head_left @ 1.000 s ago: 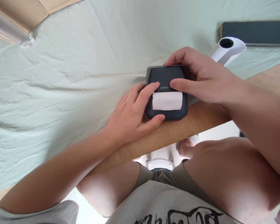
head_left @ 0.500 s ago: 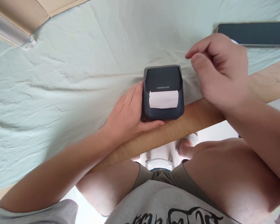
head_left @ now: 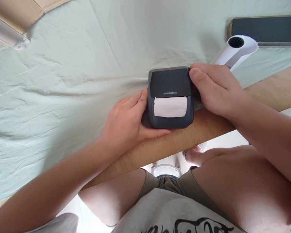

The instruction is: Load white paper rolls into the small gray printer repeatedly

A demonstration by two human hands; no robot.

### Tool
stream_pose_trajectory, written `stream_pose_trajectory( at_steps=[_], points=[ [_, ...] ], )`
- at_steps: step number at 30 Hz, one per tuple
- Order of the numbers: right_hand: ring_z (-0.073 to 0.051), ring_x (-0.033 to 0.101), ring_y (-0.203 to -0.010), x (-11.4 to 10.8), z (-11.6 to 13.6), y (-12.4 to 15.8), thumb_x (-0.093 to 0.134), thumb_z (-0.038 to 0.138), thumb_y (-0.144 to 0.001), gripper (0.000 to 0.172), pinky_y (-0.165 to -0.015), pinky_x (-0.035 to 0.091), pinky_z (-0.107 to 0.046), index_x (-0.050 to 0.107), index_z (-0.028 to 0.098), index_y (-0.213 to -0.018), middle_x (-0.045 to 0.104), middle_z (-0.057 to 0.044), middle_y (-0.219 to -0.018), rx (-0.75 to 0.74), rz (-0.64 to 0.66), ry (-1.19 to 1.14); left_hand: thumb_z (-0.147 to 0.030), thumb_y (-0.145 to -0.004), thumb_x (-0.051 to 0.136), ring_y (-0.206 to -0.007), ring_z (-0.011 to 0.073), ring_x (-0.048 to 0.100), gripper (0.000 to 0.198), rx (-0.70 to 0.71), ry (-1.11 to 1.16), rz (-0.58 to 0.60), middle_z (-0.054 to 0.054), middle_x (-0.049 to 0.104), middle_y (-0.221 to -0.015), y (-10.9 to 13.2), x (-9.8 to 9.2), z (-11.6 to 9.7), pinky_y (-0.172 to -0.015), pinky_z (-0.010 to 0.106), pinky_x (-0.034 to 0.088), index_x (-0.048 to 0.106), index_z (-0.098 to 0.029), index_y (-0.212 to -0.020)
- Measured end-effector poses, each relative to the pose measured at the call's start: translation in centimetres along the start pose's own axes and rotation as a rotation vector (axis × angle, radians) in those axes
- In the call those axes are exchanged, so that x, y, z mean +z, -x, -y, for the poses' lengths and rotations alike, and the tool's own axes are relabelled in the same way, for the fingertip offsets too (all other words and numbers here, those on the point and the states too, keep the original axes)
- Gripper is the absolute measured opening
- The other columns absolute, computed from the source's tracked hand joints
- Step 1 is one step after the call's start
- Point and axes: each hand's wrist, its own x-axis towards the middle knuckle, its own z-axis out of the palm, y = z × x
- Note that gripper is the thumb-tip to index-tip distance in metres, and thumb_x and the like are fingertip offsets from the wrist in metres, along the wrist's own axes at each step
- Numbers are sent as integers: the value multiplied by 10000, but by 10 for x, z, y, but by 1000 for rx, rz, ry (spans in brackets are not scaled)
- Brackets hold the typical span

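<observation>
A dark label printer (head_left: 170, 81) marked NIIMBOT sits near the table's front edge. A white paper strip (head_left: 170, 106) lies across its front, below the black lid. My left hand (head_left: 126, 119) grips the printer's left side, thumb along the near edge and fingers against the side. At the upper right corner, my right hand (head_left: 218, 87) closes on the printer with thumb and index finger; its other fingers are curled and partly hidden. Just behind that hand is a white tube-like object (head_left: 242, 53) with a dark ribbed end, its lower part covered by the hand.
A dark-screened phone (head_left: 269, 29) lies at the back right. In the far left corner are a cardboard box (head_left: 26, 13) and a clear plastic piece (head_left: 9, 32). Pale green cloth (head_left: 87, 48) covers the table, whose wooden edge (head_left: 140, 152) shows in front of my legs.
My right hand has moved left and down from the air onto the printer's upper right corner. The white tube-like object has come into view behind it. My left hand stays on the printer.
</observation>
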Motion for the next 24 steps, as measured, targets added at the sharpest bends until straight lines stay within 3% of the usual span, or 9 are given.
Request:
stream_pose_trajectory(
  at_steps=[2,5,8,10,14,17,20,22,24],
  points=[
    [-128,450,-716,0,-2,-1,449,808,-1236,769,-682,364,-353,336,193,-789,395,-19,-727,-2,3,-7,-1053,-1042,651,-1537,472,791,1031,22,23,2,134,808,-1686,-2,-1,-2,-1283,631,664,664,-281,-1725],
    [-108,374,-647,-4,-3,-2,526,740,-1234,740,-613,326,-336,344,195,-768,361,-4,-679,-15,20,-12,-964,-1029,777,-1497,468,808,991,8,3,11,134,820,-1659,-2,0,-3,-1268,618,665,654,-273,-1728],
    [-75,227,-594,-12,-1,-3,785,674,-1106,761,-531,247,-315,301,209,-748,266,34,-623,-54,68,-37,-940,-987,825,-1467,484,811,1065,-14,0,15,169,836,-1612,0,2,0,-1276,632,641,612,-228,-1751],
    [-53,214,-585,-18,1,-5,936,567,-978,759,-492,202,-296,302,216,-750,293,57,-615,-90,95,-54,-961,-1055,680,-1466,484,800,1044,-13,35,25,195,831,-1603,1,3,1,-1268,648,627,577,-206,-1768],
    [-19,317,-561,-18,10,-6,1007,491,-902,737,-478,204,-235,344,204,-755,442,65,-618,-160,-3,-81,-898,-1161,472,-1583,484,706,1005,7,50,37,258,733,-1733,0,5,3,-1333,664,564,512,-132,-1810],
    [-49,516,-534,-7,27,-6,962,470,-976,679,-478,315,-216,362,211,-792,489,64,-604,-154,-186,-138,-849,-1156,473,-1592,500,677,1041,26,24,44,301,721,-1719,-1,5,2,-1337,665,552,492,-40,-1812],
    [-126,731,-625,3,47,-8,802,303,-1087,532,-472,373,-244,351,231,-815,452,47,-622,-85,-356,-152,-834,-1153,444,-1567,496,682,1034,27,19,48,301,732,-1693,-1,5,3,-1319,646,555,494,-33,-1806],
    [-140,769,-699,5,53,-12,735,238,-1097,482,-493,382,-280,340,241,-821,432,30,-682,-70,-398,-101,-857,-1152,424,-1581,489,675,1050,26,15,49,292,726,-1708,0,6,3,-1329,629,544,484,-49,-1818],
    [-163,777,-779,2,55,-18,774,209,-1033,429,-582,443,-323,405,237,-817,516,11,-749,-70,-347,-26,-863,-1159,391,-1595,486,671,1072,31,6,52,301,713,-1723,0,6,4,-1332,618,538,468,-31,-1830]
  ],
)
